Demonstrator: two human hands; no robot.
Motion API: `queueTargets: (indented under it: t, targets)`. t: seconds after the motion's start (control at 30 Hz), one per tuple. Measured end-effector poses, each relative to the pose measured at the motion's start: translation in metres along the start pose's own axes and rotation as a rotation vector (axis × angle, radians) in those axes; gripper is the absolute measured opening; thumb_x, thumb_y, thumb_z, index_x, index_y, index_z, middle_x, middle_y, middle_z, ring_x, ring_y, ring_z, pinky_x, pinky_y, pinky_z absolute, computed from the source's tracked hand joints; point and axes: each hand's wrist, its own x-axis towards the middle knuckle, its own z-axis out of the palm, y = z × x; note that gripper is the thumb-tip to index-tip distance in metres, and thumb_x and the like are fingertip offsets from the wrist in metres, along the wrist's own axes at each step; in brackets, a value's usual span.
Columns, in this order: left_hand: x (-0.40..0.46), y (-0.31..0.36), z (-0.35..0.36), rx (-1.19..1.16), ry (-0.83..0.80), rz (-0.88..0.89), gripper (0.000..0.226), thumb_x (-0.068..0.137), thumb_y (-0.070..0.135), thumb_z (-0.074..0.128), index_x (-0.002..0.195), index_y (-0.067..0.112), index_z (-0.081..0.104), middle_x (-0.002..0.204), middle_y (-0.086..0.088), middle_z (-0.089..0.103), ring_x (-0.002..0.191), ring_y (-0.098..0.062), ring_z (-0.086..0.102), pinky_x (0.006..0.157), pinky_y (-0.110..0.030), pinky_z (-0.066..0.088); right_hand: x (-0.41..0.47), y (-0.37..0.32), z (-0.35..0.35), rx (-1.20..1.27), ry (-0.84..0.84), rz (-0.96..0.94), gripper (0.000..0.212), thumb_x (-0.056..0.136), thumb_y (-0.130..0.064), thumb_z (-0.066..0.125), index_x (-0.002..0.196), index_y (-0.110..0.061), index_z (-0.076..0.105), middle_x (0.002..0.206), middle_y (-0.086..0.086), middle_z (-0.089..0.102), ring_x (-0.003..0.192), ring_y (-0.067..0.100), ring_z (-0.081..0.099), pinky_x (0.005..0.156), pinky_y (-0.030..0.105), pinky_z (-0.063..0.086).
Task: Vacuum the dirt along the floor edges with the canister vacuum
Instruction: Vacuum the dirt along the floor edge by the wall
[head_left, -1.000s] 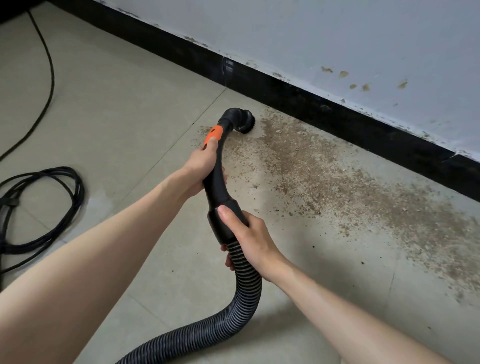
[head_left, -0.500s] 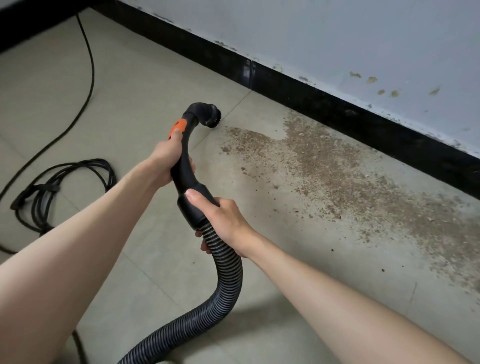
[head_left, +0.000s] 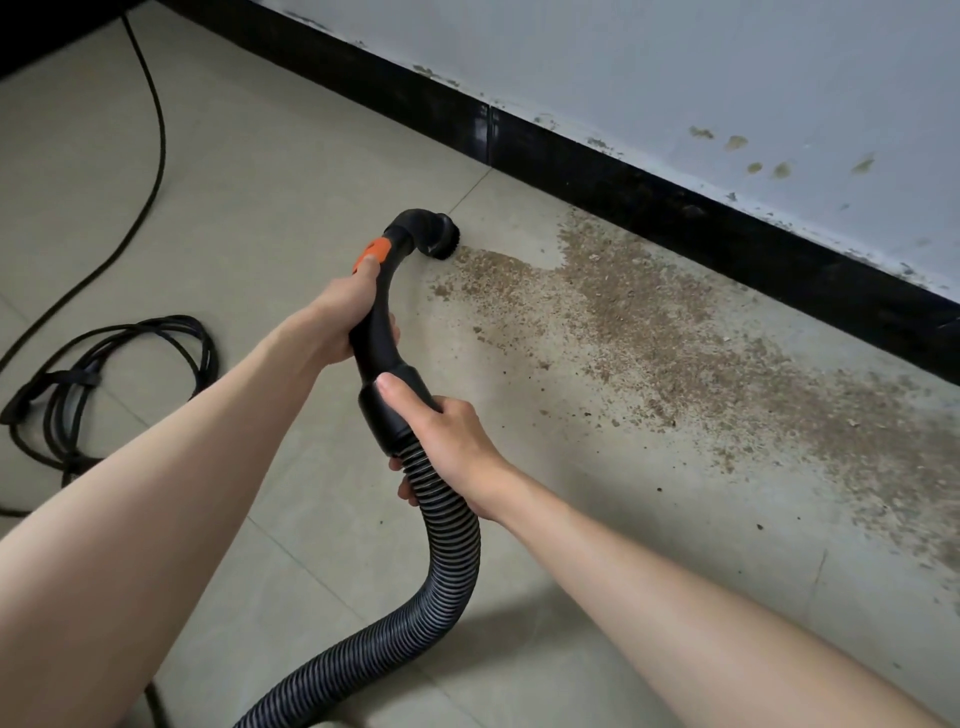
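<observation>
A black vacuum handle (head_left: 382, 332) with an orange slider (head_left: 371, 253) ends in a round brush nozzle (head_left: 439, 236), which sits at the left end of a brown dirt patch (head_left: 649, 317). My left hand (head_left: 345, 312) grips the handle just below the slider, its thumb on the orange part. My right hand (head_left: 447, 431) grips the cuff where the ribbed black hose (head_left: 447, 545) joins the handle. The hose curves down and out at the bottom edge. The canister is out of view.
The dirt spreads rightward along the black skirting board (head_left: 675, 218) under a stained grey wall (head_left: 727, 78). A coiled black cable (head_left: 119, 374) lies on the beige tiles (head_left: 260, 182) at left, with one strand running to the top left corner.
The nozzle went left off the dirt and now lies at its left tip. The patch's left end looks thinner than a second ago. Both hands keep their grips.
</observation>
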Motion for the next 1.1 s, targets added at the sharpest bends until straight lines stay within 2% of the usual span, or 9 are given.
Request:
queueTargets:
  t: [0.53, 0.73, 0.8, 0.93, 1.1]
  targets:
    - [-0.009, -0.008, 0.045, 0.098, -0.108, 0.034, 0.055, 0.094, 0.058, 0.040, 0.120, 0.010, 0.038, 0.067, -0.010, 0.052, 0.040, -0.020, 0.053, 0.044, -0.027, 0.049, -0.028, 0.021, -0.019, 0.070, 0.077, -0.010, 0.049, 0.087, -0.058, 0.062, 0.089, -0.010, 0.055, 0.067, 0.007, 0.061, 0.042, 0.021, 0.058, 0.045, 0.026, 0.048]
    - [-0.013, -0.005, 0.059, 0.158, -0.138, 0.033, 0.046, 0.095, 0.054, 0.040, 0.108, 0.010, 0.042, 0.067, -0.010, 0.054, 0.040, -0.020, 0.055, 0.044, -0.028, 0.049, -0.035, 0.024, -0.022, 0.114, 0.103, -0.016, 0.045, 0.089, -0.056, 0.061, 0.086, -0.012, 0.055, 0.066, 0.006, 0.060, 0.042, 0.022, 0.057, 0.047, 0.028, 0.048]
    - [-0.013, -0.004, 0.062, 0.156, -0.136, 0.039, 0.046, 0.095, 0.054, 0.040, 0.109, 0.010, 0.042, 0.067, -0.010, 0.054, 0.042, -0.020, 0.054, 0.044, -0.028, 0.049, -0.034, 0.024, -0.023, 0.104, 0.116, -0.030, 0.045, 0.089, -0.057, 0.061, 0.086, -0.012, 0.055, 0.065, 0.005, 0.060, 0.042, 0.023, 0.057, 0.048, 0.028, 0.049]
    - [-0.009, -0.005, 0.055, 0.109, -0.077, 0.061, 0.053, 0.094, 0.057, 0.041, 0.119, 0.010, 0.040, 0.068, -0.009, 0.052, 0.045, -0.020, 0.052, 0.043, -0.026, 0.048, -0.025, 0.021, -0.025, 0.066, 0.101, -0.042, 0.046, 0.088, -0.056, 0.062, 0.084, -0.011, 0.056, 0.063, 0.005, 0.059, 0.040, 0.021, 0.057, 0.044, 0.026, 0.048]
    - [0.003, -0.006, 0.026, 0.050, 0.079, 0.082, 0.049, 0.094, 0.052, 0.041, 0.111, 0.006, 0.044, 0.066, -0.010, 0.055, 0.045, -0.022, 0.054, 0.047, -0.028, 0.048, -0.005, 0.012, -0.021, 0.037, 0.009, -0.028, 0.048, 0.086, -0.056, 0.065, 0.083, -0.009, 0.058, 0.061, 0.007, 0.058, 0.038, 0.020, 0.055, 0.042, 0.025, 0.048]
